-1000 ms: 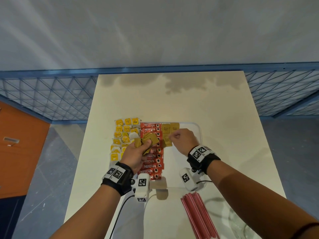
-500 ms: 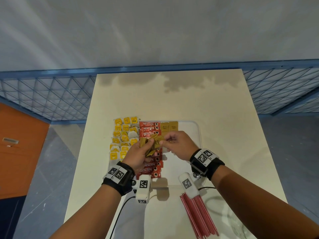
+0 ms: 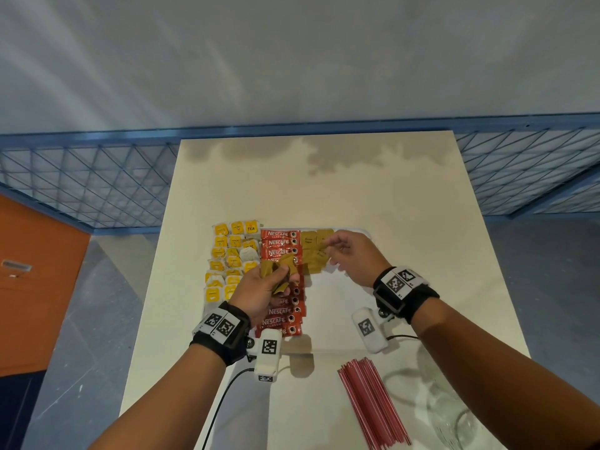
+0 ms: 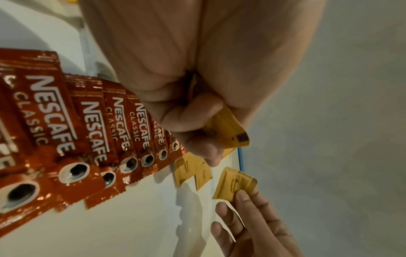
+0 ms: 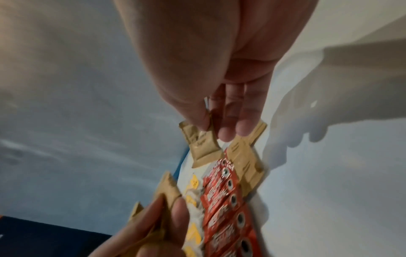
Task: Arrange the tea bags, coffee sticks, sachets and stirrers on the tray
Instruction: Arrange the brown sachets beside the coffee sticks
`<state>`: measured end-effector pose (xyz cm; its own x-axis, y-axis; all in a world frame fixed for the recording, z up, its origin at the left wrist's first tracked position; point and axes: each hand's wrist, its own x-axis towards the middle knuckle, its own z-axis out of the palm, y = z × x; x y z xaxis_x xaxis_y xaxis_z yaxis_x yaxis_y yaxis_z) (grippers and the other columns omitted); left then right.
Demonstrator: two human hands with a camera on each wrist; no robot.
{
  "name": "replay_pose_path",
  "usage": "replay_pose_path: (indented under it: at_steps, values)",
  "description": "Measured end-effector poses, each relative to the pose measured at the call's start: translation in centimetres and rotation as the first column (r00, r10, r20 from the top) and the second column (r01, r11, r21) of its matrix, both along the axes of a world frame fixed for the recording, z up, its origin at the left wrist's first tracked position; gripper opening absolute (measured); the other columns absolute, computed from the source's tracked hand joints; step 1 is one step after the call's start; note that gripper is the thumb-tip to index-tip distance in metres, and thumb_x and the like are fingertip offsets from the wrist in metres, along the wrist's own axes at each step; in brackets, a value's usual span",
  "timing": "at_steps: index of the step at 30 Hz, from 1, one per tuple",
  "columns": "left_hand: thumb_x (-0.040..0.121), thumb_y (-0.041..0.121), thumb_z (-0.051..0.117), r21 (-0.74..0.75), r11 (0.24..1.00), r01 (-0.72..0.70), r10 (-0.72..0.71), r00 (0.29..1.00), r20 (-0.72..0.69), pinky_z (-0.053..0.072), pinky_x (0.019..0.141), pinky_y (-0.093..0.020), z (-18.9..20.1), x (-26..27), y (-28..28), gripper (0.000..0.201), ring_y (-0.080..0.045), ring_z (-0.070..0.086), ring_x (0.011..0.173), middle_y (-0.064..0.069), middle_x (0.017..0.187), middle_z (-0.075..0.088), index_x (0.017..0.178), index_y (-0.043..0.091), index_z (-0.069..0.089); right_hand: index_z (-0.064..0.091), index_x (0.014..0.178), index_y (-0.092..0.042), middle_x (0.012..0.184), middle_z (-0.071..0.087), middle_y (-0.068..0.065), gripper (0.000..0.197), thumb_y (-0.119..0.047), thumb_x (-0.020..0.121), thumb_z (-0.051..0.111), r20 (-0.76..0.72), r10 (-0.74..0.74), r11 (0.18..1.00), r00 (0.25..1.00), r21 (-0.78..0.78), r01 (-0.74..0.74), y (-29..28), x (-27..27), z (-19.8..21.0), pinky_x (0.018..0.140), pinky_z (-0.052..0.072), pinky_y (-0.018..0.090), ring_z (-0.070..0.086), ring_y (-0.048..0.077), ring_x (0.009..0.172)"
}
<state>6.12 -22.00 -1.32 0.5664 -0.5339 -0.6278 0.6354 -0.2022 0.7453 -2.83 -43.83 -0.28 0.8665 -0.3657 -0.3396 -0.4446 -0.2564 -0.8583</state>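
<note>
Brown sugar sachets (image 3: pixel 278 271) fill our left hand (image 3: pixel 259 292), whose fingers are curled around a small bunch of them above the red coffee sticks. Our right hand (image 3: pixel 352 254) pinches one single sachet (image 5: pixel 203 144) between thumb and forefinger, with the other fingers nearly straight, and holds it just above the far part of the white tray (image 3: pixel 341 297). Under this hand, a few laid sachets (image 3: pixel 313 251) already lie flat in a short column on the tray, touching the right side of the coffee sticks.

We see the Nescafe coffee sticks (image 3: pixel 282 243) in one long overlapping column from the far to the near edge of the tray. On their left are the yellow-labelled tea bags (image 3: pixel 232 254) in several rows; we cannot tell whether they lie on the tray or beside it.

On the cream table (image 3: pixel 324 190), near us and right of the middle, the red stirrers (image 3: pixel 370 404) lie in a loose bundle, apart from the tray. Just right of them stands a clear glass (image 3: pixel 448 417).
</note>
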Motion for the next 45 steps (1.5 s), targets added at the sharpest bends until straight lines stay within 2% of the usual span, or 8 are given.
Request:
replay_pose_path:
  at_steps: [7,11,16,27,32,35,41,45]
  values:
    - [0.1,0.021,0.063,0.022,0.999,-0.047,0.047,0.999,-0.026,0.035,0.043,-0.017,-0.5,0.4,0.1,0.011,-0.015,0.062,0.063,-0.013,0.1,0.076,0.102,0.011,0.066,0.075,0.109,-0.018,0.098,0.07,-0.005,0.017,-0.021,0.094,0.068,-0.147,-0.012,0.961,0.989,-0.275,-0.029,-2.5,1.1,-2.6,0.078,0.046,0.024,0.065,0.014,0.09]
    - [0.096,0.023,0.068,0.039,0.997,-0.061,0.062,0.998,-0.012,0.039,0.044,-0.018,-0.8,0.3,0.1,0.013,-0.016,0.062,0.067,-0.012,0.097,0.074,0.102,0.011,0.067,0.077,0.102,-0.02,0.086,0.066,-0.01,0.012,-0.021,0.093,0.069,-0.201,0.043,0.945,0.979,-0.308,-0.105,-1.8,1.2,-3.9,0.074,0.049,0.026,0.062,0.008,0.078]
    - [0.094,0.025,0.07,0.072,0.995,-0.069,0.069,0.998,0.0,0.04,0.046,-0.019,-1.4,0.3,0.2,0.014,-0.016,0.061,0.067,-0.006,0.087,0.068,0.1,0.012,0.067,0.076,0.1,-0.021,0.097,0.069,-0.004,0.013,-0.024,0.093,0.067,-0.189,0.063,0.909,0.98,-0.395,-0.135,-0.9,1.5,-4.4,0.084,0.055,0.038,0.065,0.016,0.09]
    - [0.094,0.021,0.071,0.101,0.994,-0.047,0.047,0.999,0.005,0.041,0.047,-0.019,-2.1,0.1,0.3,0.012,-0.015,0.061,0.068,-0.005,0.084,0.069,0.1,0.011,0.068,0.065,0.112,-0.023,0.115,0.055,-0.001,0.018,-0.028,0.095,0.066,-0.17,0.023,0.886,0.985,-0.452,-0.098,-0.1,1.5,-3.8,0.083,0.057,0.04,0.065,0.019,0.096]
    - [0.091,0.025,0.073,0.093,0.995,-0.025,0.019,0.998,0.058,0.041,0.048,-0.02,-2.0,-0.1,0.0,0.017,-0.013,0.06,0.065,-0.001,0.079,0.07,0.101,0.012,0.068,0.073,0.113,-0.019,0.109,0.067,-0.007,0.021,-0.031,0.099,0.062,-0.036,0.112,0.967,0.993,-0.224,-0.117,1.8,1.4,-0.9,0.094,0.054,0.035,0.063,0.01,0.1]
    - [0.087,0.032,0.077,0.092,0.996,0.0,-0.008,0.996,0.083,0.046,0.055,-0.024,-1.8,-0.1,0.0,0.024,-0.014,0.062,0.066,0.001,0.077,0.069,0.099,0.012,0.068,0.07,0.125,-0.022,0.127,0.067,-0.006,0.026,-0.022,0.103,0.056,0.024,0.201,0.979,0.979,-0.044,-0.2,3.0,0.9,0.2,0.1,0.048,0.025,0.06,0.007,0.115]
    - [0.092,0.031,0.074,0.104,0.992,0.071,-0.084,0.989,0.125,0.053,0.076,-0.038,-1.3,-0.4,0.3,0.007,-0.018,0.068,0.078,-0.001,0.085,0.075,0.09,0.024,0.074,0.064,0.135,-0.019,0.124,0.063,-0.008,0.034,-0.012,0.103,0.054,0.057,0.269,0.958,0.961,0.082,-0.273,3.7,0.0,0.9,0.087,0.046,0.008,0.06,0.006,0.113]
    - [0.088,0.039,0.077,0.123,0.988,0.097,-0.119,0.976,0.184,0.05,0.076,-0.047,-1.1,-0.7,0.5,0.017,-0.033,0.064,0.078,-0.012,0.088,0.072,0.089,0.022,0.075,0.064,0.136,-0.02,0.113,0.064,-0.011,0.035,-0.019,0.101,0.06,0.071,0.216,0.965,0.974,0.137,-0.224,4.2,-0.5,0.4,0.091,0.05,0.024,0.061,0.001,0.105]
